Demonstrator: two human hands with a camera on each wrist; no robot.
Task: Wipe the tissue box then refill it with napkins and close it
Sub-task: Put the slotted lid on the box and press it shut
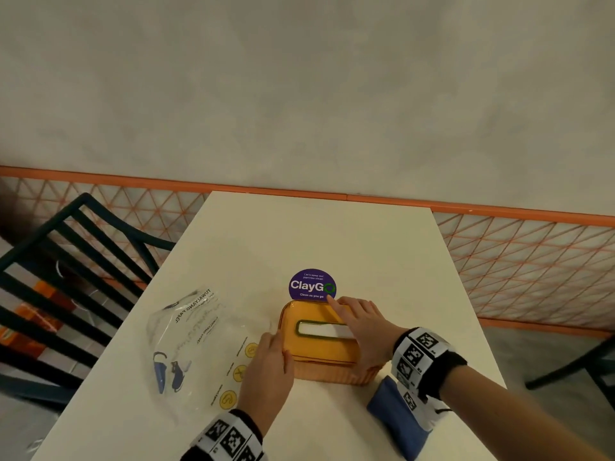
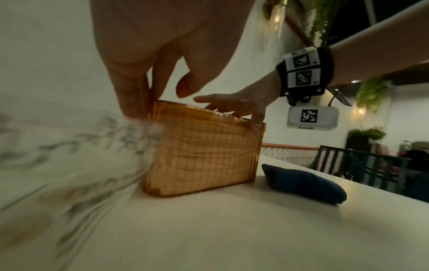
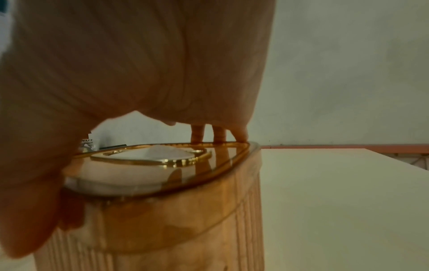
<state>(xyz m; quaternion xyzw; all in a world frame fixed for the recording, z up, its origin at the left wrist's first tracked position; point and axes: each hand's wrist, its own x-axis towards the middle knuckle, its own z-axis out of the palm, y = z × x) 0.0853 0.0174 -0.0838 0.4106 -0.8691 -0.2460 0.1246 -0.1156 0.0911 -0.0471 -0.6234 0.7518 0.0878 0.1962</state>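
The orange ribbed tissue box stands on the white table with its lid on. White napkins show through the gold-rimmed slot. My right hand lies flat across the lid, its fingertips pressing on the far edge and its thumb over the near right corner. My left hand rests with straight fingers against the box's left end; its thumb hovers just above the lid. A folded blue cloth lies on the table right of the box.
A crumpled clear plastic napkin bag lies left of the box. A round purple sticker sits on the table just behind it. A dark slatted chair stands left of the table, and another is at the right edge.
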